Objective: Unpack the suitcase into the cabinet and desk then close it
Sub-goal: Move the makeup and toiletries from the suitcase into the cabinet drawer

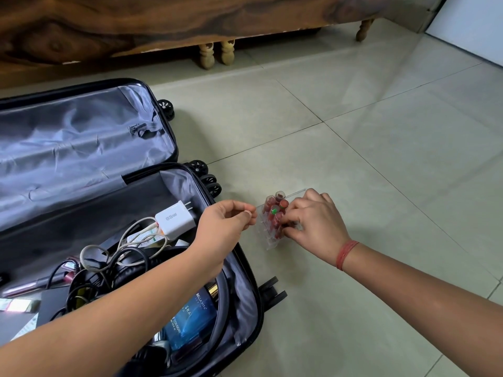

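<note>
Floor tiles (353,131) bear a lipstick rack (268,242) between the hands: right hand (315,224) fingers pinch one lipstick (277,220); left hand (226,221) fingers are pinched just beside its edge, hold unclear.

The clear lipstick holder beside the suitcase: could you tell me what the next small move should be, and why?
Probably press the lipstick that the right hand pinches down into its slot. The clear holder stands on the floor with several red lipsticks upright in it, front slots look free, and the left hand hovers at its edge.
</note>
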